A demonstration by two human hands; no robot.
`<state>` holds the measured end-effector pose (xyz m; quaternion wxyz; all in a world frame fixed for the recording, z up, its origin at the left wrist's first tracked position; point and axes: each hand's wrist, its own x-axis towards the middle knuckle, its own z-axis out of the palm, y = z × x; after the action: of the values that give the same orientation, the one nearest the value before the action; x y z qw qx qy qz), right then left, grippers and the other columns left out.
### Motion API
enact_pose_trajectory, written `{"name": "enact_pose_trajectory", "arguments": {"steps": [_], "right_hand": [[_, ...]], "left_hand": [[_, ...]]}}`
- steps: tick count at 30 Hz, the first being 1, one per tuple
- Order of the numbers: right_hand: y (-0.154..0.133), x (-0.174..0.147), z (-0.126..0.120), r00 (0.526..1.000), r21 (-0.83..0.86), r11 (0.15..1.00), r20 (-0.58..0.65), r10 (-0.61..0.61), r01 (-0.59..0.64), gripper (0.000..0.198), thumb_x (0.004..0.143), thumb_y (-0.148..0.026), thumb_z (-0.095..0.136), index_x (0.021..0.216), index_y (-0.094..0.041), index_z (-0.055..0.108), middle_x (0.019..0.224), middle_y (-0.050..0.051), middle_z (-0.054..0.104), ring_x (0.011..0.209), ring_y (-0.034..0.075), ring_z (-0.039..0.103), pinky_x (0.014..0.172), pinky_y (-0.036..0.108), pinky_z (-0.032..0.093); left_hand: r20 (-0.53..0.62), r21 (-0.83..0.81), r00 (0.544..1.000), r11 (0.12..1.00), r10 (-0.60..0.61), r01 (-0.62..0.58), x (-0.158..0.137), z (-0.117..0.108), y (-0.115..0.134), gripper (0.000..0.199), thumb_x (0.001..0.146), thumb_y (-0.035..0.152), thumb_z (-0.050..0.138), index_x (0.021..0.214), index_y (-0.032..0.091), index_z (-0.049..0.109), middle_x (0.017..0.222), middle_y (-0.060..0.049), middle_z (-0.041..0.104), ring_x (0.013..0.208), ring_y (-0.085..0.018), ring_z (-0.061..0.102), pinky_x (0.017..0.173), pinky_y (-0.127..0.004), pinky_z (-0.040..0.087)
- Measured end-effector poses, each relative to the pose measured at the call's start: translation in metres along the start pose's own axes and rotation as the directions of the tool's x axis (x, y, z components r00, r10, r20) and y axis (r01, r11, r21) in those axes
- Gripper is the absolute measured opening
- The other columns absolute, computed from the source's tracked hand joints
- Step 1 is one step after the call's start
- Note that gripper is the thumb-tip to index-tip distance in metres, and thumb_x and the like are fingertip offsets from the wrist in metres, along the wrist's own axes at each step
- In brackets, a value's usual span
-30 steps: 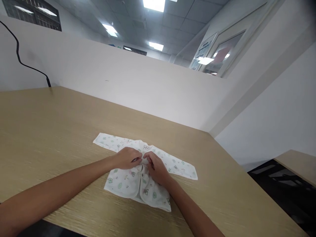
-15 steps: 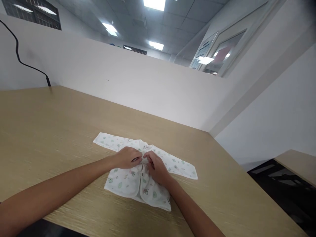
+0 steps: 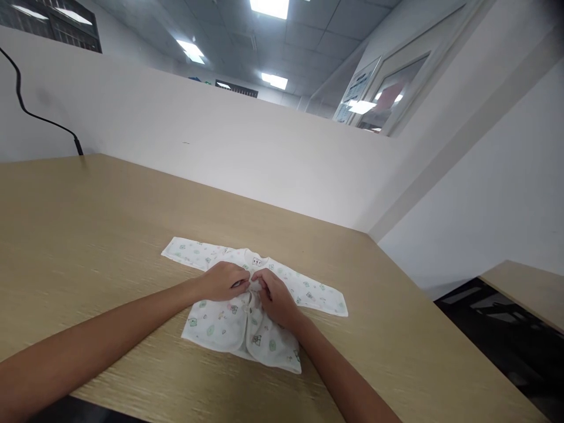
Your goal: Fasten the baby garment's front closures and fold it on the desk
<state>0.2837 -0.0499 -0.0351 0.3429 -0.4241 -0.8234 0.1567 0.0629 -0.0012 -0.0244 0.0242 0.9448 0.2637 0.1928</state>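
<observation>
A small white baby shirt (image 3: 215, 326) with green and grey prints lies face up on the table, both sleeves spread out sideways. Its front is split down the middle, and the lower edges part slightly near the hem. My left hand (image 3: 225, 281) is closed on the left front edge, a little below the neckline. Opposite it, my right hand (image 3: 277, 298) pinches the right front edge with bent fingers. The fingertips of both hands nearly meet at the chest. Whatever fastener lies between them is hidden by the fingers.
The wooden table (image 3: 110, 235) runs back to a white partition (image 3: 247, 158). A black cable (image 3: 44, 119) hangs down at the far left. To the right, past the table's edge, stand a dark object (image 3: 497, 329) and another wooden surface (image 3: 529, 288).
The whole view has shifted slightly, so the shirt and hands appear a little farther left. Both hands keep their grip at the shirt's front, with only slight finger movement.
</observation>
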Motion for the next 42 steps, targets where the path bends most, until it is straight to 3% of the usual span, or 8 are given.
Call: {"name": "enact_pose_trajectory", "arguments": {"steps": [42], "right_hand": [[-0.0038,0.0006,-0.0017,1.000,-0.008,1.000,0.003,0.003,-0.003,0.044,0.073,-0.001,0.038,0.108,-0.021,0.057,0.084,0.001,0.053,0.075,0.017,0.049,0.073,0.029,0.042]], "left_hand": [[-0.003,-0.034,1.000,0.999,-0.004,0.004,-0.0003,0.0011,-0.0006,0.024,0.100,0.028,0.041,0.082,0.021,0.057,0.076,0.001,0.066,0.070,-0.015,0.060,0.061,-0.028,0.032]]}}
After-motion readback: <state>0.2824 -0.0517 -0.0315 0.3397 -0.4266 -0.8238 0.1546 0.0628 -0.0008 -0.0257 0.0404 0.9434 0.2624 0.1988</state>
